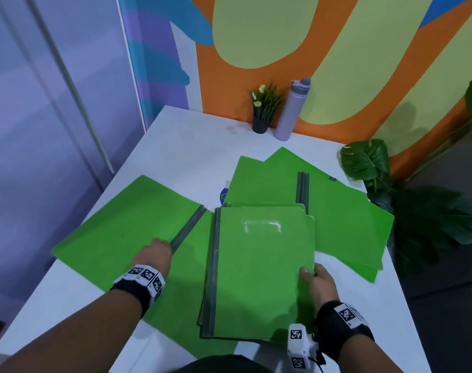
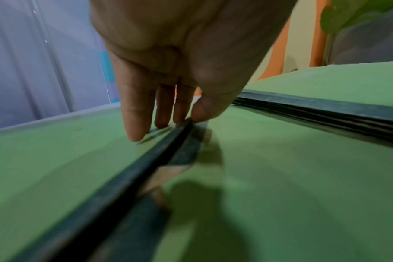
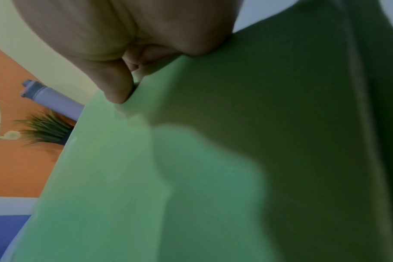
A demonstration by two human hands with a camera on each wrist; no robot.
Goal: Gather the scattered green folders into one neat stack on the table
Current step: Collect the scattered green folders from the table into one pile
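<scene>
Several green folders lie on the white table (image 1: 191, 146). A stack of green folders (image 1: 259, 265) with dark spines on its left side sits in front of me. My right hand (image 1: 310, 273) grips its right edge, thumb on top; in the right wrist view the fingers (image 3: 117, 92) curl against the folder's edge (image 3: 191, 124). To the left an opened green folder (image 1: 121, 230) lies flat, partly under the stack. My left hand (image 1: 162, 242) pinches the near end of its dark spine (image 2: 146, 164) between thumb and fingertips (image 2: 137, 131). More green folders (image 1: 342, 219) lie fanned behind and to the right of the stack.
A small potted plant (image 1: 263, 111) and a lilac bottle (image 1: 292, 109) stand at the table's far edge against the painted wall. Large leafy plants (image 1: 369, 162) stand off the right side. A small blue and white item (image 1: 224, 195) peeks out beside the back folders.
</scene>
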